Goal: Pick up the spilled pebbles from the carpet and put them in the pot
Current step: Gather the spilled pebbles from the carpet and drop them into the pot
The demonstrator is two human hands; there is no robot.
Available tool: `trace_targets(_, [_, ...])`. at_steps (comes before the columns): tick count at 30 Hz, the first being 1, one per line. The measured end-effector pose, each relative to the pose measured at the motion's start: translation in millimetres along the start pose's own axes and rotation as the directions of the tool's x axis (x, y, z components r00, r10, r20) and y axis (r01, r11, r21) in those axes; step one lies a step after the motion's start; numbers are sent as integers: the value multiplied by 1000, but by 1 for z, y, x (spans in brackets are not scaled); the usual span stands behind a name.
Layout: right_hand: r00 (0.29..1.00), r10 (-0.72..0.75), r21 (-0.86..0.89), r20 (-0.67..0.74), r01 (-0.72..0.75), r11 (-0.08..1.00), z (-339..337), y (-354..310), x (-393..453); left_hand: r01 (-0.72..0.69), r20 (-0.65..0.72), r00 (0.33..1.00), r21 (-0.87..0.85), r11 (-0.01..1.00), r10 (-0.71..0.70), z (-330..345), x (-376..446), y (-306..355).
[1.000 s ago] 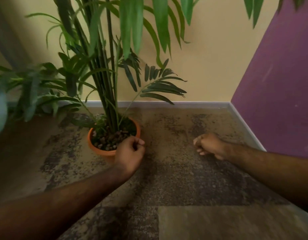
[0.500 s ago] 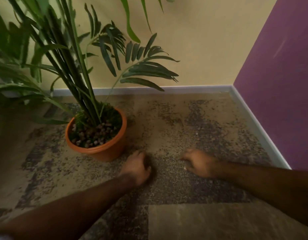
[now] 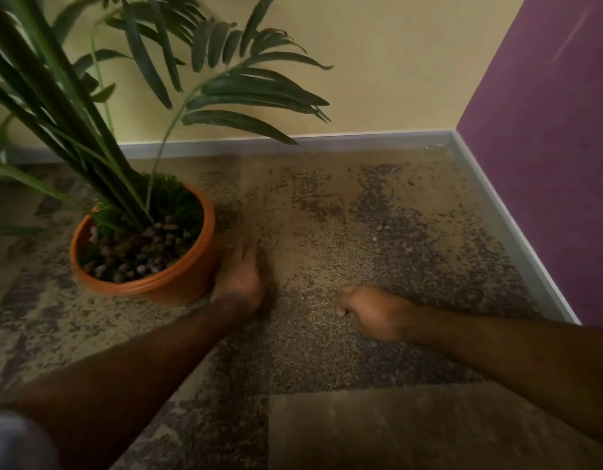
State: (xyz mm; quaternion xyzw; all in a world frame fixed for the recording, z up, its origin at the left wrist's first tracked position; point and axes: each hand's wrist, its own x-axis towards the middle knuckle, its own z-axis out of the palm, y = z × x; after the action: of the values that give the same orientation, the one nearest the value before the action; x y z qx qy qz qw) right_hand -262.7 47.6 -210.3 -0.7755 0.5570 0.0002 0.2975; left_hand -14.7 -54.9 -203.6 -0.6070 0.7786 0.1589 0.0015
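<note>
Down on the carpet [image 3: 327,212], left hand [image 3: 239,283] blurred beside the pot [image 3: 178,286], right hand [image 3: 374,310] fisted; contents unclear.

Single head cam, wide-angle, looks fwd & down at carpet [image 3: 327,351] in room corner; close enough that both forearms enter from bottom edge. No 2nd view.

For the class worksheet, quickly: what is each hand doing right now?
Left hand: blurred, beside the orange plastic pot; open or closed cannot be told.
Right hand: curled closed on the mottled carpet; contents hidden.
</note>
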Motion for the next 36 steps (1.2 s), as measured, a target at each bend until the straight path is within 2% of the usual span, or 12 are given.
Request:
trace_targets(4, [986,48,176,-161,-19,984,-16,16,-1,48,58,996,221,974,-62,-1,10,-9])
trace_targets(6, [956,129,245,-263,-63,967,-31,26,1,46,-10,999,179,983,-45,-4,11,-21])
trace_targets(9, [910,280,338,-305,-172,925,-49,35,-7,48,-101,994,65,997,-41,-10,5,-28])
trace_targets(12, [823,449,433,-349,-284,856,-46,67,-44,33,-30,999,53,998,-32,7,13,10])
trace_targets(16, [825,429,409,-368,-270,871,-41,72,-55,27,-40,999,138,990,-22,2,16,1])
trace_targets(18, [834,384,336,-396,-257,906,-35,74,-63,1,-25,1000,100,995,2,-1,19,-5])
trace_targets(24, [917,266,151,-297,-230,961,-11,77,-81,-20,42,999,60,998,18,-3,27,-9])
trace_targets(26, [923,259,136,-285,-228,964,-8,82,-81,-120,110,988,70,990,112,-2,24,6])
trace_targets(28, [917,273,139,-290,-242,960,-8,85,-80,-294,137,946,-9,956,292,2,13,33])
trace_targets(32, [896,306,170,-320,-264,950,-8,83,-81,-596,46,780,-253,762,625,7,-32,105])
trace_targets(34, [891,315,178,-326,-269,946,-9,81,-81,-647,48,721,-311,696,692,20,-45,133])
trace_targets(36, [887,325,174,-327,-281,944,-11,79,-81,-654,43,706,-344,674,707,36,-51,156])
